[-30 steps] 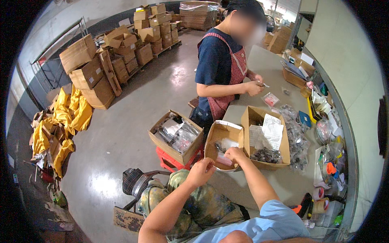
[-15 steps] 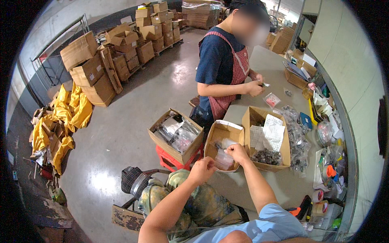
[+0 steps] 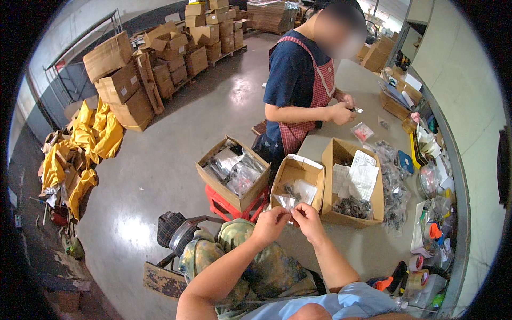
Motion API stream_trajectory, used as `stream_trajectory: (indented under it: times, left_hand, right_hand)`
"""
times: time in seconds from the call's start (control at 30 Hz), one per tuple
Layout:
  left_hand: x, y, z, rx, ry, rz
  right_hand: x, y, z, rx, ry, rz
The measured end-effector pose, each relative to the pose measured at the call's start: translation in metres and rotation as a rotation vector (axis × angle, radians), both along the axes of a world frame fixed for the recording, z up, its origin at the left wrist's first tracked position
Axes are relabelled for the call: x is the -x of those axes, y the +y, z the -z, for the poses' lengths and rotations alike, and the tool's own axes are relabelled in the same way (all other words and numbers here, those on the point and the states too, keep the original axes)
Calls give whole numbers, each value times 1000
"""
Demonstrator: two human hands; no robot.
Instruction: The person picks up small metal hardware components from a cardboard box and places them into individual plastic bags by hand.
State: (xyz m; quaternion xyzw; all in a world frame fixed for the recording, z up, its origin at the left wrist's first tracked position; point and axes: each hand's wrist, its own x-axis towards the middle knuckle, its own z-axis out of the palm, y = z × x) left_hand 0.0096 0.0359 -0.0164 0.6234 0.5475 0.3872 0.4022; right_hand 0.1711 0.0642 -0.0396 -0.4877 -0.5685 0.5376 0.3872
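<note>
Table (image 3: pixel 362 250): I see a long grey worktop running away on my right, cluttered along its far edge with tape rolls and packets.
Co-worker (image 3: pixel 298 85): a person in a checked apron stands at the table's far end, both hands busy with something small.
Floor box (image 3: pixel 233 172): an open carton of clear bags sits on a red stool to my left.
Table boxes: the middle box (image 3: pixel 297 181) lies just beyond my hands; the right box (image 3: pixel 352 181) holds papers and dark small parts.
Left hand (image 3: pixel 269 224): fingers pinched on the near left edge of the small clear bag (image 3: pixel 285 201).
Right hand (image 3: pixel 308 221): fingers pinched on the bag's right edge.
Bag position: held between both hands, just above the middle box's near rim, its long side running left to right; both hands equally close.
</note>
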Motion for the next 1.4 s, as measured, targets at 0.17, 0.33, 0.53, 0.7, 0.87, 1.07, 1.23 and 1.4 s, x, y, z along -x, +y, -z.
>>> stream_trajectory:
  times: [0.17,0.33,0.53,0.7,0.87,1.07,1.23,1.4]
  left_hand:
    - [7,-6,-6,-168,175,78]
    - [9,-4,-17,-190,-95,75]
    - [5,-7,-20,-20,-303,-56]
    - [14,-5,-11,22,-316,-74]
    - [7,2,-6,-381,-243,-117]
    - [16,-4,-16,-281,83,-67]
    - [10,-9,-24,-375,66,-30]
    - [8,-14,-36,-582,267,45]
  right_hand:
    - [-2,-7,-39,-601,-239,-72]
    - [-27,5,-43,-348,-475,-339]
    - [-16,-10,-32,-146,-117,-263]
    - [-10,-13,-53,-234,-213,-234]
    - [-12,-8,-63,-513,-273,-128]
    - [-2,-22,-107,-692,-392,-266]
    - [0,-30,-114,-641,-648,-357]
    - [-9,-34,-114,-665,-801,-576]
